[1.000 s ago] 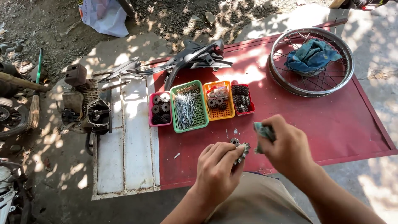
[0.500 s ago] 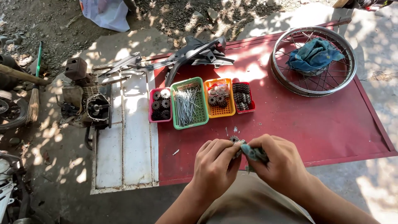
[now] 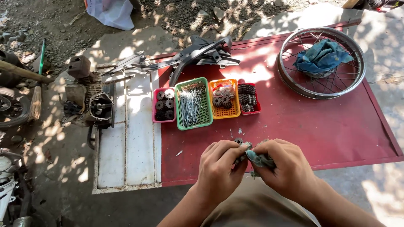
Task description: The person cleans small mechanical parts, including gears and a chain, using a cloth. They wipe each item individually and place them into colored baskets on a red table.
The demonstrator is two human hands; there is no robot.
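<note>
A small grey metal part (image 3: 243, 148) sits pinched between the thumb and curled fingers of the left hand (image 3: 219, 168), just above the near edge of the flat red metal sheet (image 3: 303, 126) that serves as a worktop. Touching it from the other side, the right hand (image 3: 286, 166) is closed around a crumpled grey-blue rag (image 3: 257, 159), whose fold presses against the part; what kind of part it is cannot be told, since the fingers cover most of it. Just beyond the two hands a small dark toothed gear (image 3: 238, 140) lies loose on the sheet. Farther out from the hands stands a row of four small plastic baskets: a pink basket of dark gears (image 3: 164, 106), a green basket of thin metal spokes (image 3: 192, 104), an orange basket of small gears (image 3: 224, 99) and a red basket of dark sprockets (image 3: 248, 97). Well beyond the right hand lies a spoked metal wheel rim (image 3: 322, 63) with a bundled blue cloth (image 3: 322, 56) resting on it. Beyond the left hand and off to its outer side, a dirty grey engine block (image 3: 90, 98) stands on the ground beside a white panelled board (image 3: 126, 147).
</note>
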